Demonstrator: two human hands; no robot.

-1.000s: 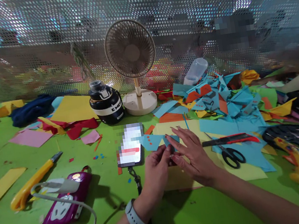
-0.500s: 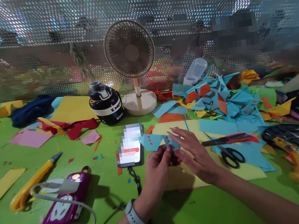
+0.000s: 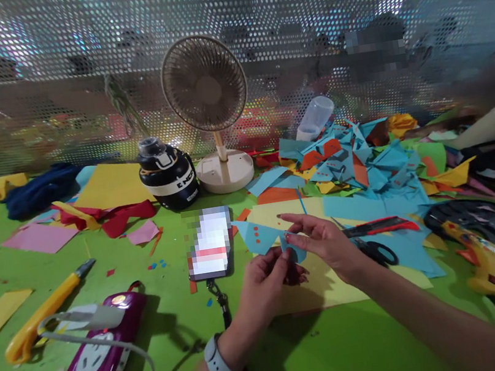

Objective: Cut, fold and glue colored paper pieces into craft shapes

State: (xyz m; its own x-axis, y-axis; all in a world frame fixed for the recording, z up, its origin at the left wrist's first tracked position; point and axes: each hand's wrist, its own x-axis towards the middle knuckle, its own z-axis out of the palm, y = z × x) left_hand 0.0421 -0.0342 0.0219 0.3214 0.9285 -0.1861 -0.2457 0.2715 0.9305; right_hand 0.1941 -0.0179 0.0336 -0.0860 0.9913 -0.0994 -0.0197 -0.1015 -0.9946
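My left hand (image 3: 266,282) pinches a small folded piece of blue paper (image 3: 255,234) between thumb and fingers. A row of small orange dots runs down its left part, and a folded flap stands by my thumb. My right hand (image 3: 325,242) is beside the paper's right side, thumb tip against it and index finger stretched out above, apart from the thumb. The lower fingers under the paper are partly hidden in shadow. Below the hands lies a pale yellow sheet (image 3: 360,286). Black scissors (image 3: 381,252) and a red-and-black cutter (image 3: 384,226) rest right of my right hand.
A phone (image 3: 212,243) lies left of the paper. Behind stand a fan (image 3: 226,173) and a dark bottle (image 3: 170,181). Blue paper pieces (image 3: 355,157) are heaped back right. A yellow glue gun (image 3: 484,261) is at right; a purple power bank (image 3: 104,343) and yellow knife (image 3: 47,311) are left.
The blue paper has been turned so its dotted side shows larger. My right hand's thumb has moved up to the paper's edge. The view has shifted slightly right.
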